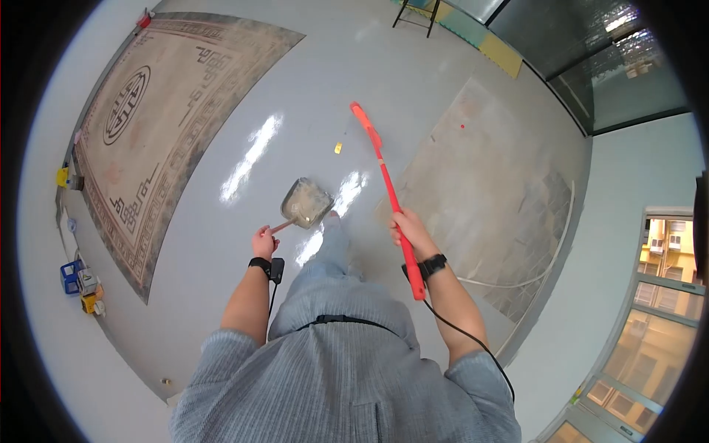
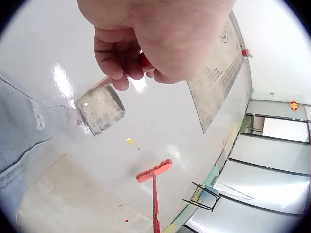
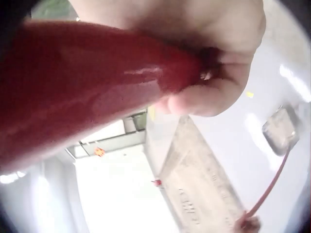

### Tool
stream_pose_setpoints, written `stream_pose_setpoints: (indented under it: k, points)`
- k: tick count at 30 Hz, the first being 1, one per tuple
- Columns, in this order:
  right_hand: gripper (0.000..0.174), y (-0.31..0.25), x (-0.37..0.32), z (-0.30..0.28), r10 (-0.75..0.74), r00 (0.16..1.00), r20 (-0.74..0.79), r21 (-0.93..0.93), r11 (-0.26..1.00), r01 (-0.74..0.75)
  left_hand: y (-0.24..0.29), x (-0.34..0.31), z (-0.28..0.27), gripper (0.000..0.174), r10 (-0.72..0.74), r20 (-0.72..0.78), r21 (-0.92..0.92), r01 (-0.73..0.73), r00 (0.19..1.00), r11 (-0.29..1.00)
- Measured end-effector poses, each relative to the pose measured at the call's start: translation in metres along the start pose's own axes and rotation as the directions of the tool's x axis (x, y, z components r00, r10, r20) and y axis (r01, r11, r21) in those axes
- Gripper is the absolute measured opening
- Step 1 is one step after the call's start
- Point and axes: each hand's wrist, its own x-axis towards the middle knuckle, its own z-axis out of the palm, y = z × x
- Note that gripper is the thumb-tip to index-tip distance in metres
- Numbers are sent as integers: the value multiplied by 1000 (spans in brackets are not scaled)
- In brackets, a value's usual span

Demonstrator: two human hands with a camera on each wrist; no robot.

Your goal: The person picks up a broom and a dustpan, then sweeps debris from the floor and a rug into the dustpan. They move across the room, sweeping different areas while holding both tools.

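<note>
My left hand grips the reddish handle of a dustpan, its fingers curled round the end. Dusty and grey, the pan lies ahead of my feet, overlapping the floor in the head view. My right hand holds a red broom by its stick, the thick lower end passing back beside the wrist. In the left wrist view the broom head shows its reddish bristles, out in front beyond a small yellow scrap. That scrap sits on the floor between the pan and the broom head.
A patterned beige rug with a dark border spreads along the left wall. To the right lies a dusty mat with a small red bit on it. A black-legged stool stands far ahead. Blue and yellow items sit by the left wall.
</note>
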Motion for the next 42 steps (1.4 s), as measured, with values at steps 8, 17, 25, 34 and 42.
stream_pose_setpoints:
  k: [8,17,25,34,42]
  points:
    - [9,0,47,6,390,921,-27,-58,919,-391,34,63,47,31,-96,67,-14,97,993,995]
    - [20,-14,41,-28,91,951,-294,-569,783,-251,70,83,80,30,-95,78,6,95,992,995]
    - [23,-54,123,-65,-42,961,-272,-607,783,-138,94,88,101,25,-117,31,-87,119,993,989]
    - [16,-37,211,-81,139,963,-230,-308,929,-207,133,73,131,26,-101,-57,-72,96,993,993]
    - [26,-15,217,-94,-36,912,-410,-716,632,-297,134,55,135,28,-96,-136,-124,79,986,989]
